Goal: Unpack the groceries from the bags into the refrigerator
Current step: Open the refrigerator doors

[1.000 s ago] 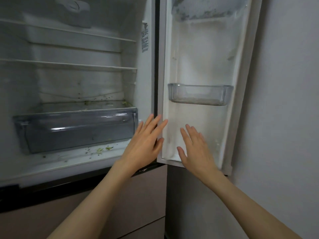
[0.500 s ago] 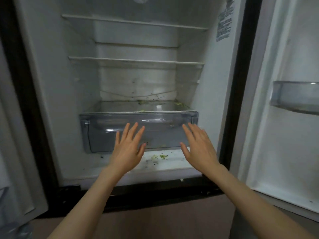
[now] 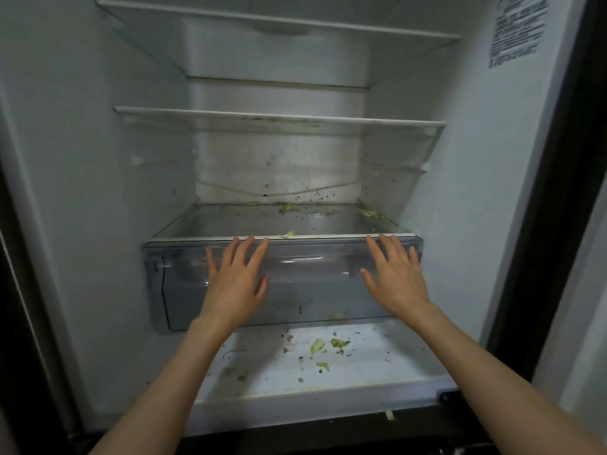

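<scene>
Refrigerator (image 3: 98, 192) stands open, interior in full view. Left hand (image 3: 235, 284) and right hand (image 3: 395, 280) both raised in front of the clear crisper drawer (image 3: 312, 284), fingers straight and spread, holding nothing; fingertips reach up to the drawer's top edge. Contact with the drawer front can't be confirmed. Glass cover (image 3: 262, 221) over the drawer carries green leaf scraps and dark specks. Two shelves above: lower shelf (image 3: 279, 119) and upper shelf (image 3: 279, 21), nothing on them. More leaf scraps (image 3: 328, 346) on the fridge floor below the drawer. Printed label (image 3: 517, 27) on the right inner wall, text too small and blurred to read. No grocery bags in frame.
</scene>
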A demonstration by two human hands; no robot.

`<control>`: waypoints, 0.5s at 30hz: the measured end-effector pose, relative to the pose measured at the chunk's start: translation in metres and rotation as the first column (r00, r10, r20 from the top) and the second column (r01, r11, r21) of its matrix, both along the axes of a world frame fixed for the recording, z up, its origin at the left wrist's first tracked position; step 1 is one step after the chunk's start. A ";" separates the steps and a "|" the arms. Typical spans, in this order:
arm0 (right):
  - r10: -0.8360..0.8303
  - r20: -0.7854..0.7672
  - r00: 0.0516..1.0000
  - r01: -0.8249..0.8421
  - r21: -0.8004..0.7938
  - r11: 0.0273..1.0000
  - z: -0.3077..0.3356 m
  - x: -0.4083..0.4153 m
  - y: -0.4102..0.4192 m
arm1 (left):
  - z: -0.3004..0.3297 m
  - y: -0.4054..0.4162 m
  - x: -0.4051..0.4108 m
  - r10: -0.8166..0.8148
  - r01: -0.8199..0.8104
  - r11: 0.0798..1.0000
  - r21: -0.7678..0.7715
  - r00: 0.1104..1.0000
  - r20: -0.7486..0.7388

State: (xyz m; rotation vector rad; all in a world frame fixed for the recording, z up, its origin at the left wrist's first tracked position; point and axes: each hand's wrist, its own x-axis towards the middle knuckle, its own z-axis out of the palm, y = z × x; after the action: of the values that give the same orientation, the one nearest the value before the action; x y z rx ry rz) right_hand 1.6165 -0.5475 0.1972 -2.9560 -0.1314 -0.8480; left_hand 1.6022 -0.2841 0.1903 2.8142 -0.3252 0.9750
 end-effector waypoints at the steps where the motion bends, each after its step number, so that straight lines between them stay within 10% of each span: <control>1: 0.007 0.016 1.000 -0.007 0.011 1.000 -0.002 0.003 -0.001 | 0.002 -0.001 0.000 0.018 -0.019 1.000 0.008 0.999 0.035; 15: 0.022 0.449 0.893 -0.064 0.079 0.995 -0.005 -0.032 -0.006 | 0.011 -0.012 -0.051 0.068 -0.066 0.998 -0.021 0.988 0.141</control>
State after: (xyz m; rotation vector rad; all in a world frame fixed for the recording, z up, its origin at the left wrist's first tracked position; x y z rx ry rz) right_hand 1.5841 -0.5538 0.1927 -2.6067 -0.1730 -1.4727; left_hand 1.5514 -0.2962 0.2012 2.7639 -0.2388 1.1895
